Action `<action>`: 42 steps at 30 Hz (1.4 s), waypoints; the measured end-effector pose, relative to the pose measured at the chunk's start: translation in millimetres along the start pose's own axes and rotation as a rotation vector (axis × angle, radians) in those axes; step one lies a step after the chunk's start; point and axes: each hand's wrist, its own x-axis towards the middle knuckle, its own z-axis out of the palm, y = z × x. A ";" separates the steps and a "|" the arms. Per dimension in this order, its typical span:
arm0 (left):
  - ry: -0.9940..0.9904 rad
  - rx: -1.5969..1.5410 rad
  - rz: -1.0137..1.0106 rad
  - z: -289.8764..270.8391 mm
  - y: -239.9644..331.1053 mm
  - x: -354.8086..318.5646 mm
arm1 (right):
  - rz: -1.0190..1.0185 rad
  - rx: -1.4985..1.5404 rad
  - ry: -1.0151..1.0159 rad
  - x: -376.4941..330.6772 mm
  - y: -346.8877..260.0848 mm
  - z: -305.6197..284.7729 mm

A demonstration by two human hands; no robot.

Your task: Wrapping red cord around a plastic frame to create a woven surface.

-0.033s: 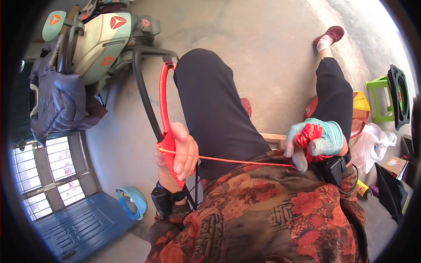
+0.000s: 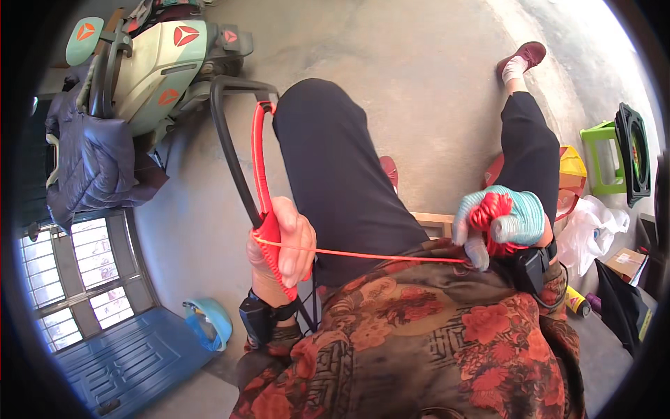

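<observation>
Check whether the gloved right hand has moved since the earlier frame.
No. The right hand sits at the same spot beside the wooden stool edge, thread taut as before.

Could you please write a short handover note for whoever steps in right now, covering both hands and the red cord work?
Left hand: bare, gripped around the lower end of the long red tool, which points up along the left thigh.
Right hand: in a teal glove, closed on a bundle of red cord.
A red strand runs taut between the two hands, across the lap.
Done: the strand is drawn out and under tension, from the tool to the bundle.
Left: I cannot tell how much has been wound or tied; most of the cord seems bunched in the right hand.
</observation>
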 end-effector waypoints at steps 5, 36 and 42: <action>0.455 0.244 -0.083 -3.6 -15.7 18.3 | -0.353 -0.054 0.610 4.4 15.7 -1.3; 0.697 0.412 -0.299 -16.3 -87.3 97.7 | 0.145 -0.399 0.725 74.3 16.2 -20.6; 0.762 0.461 -0.257 -20.7 -105.6 93.5 | -0.201 0.462 0.896 113.3 -15.9 -37.5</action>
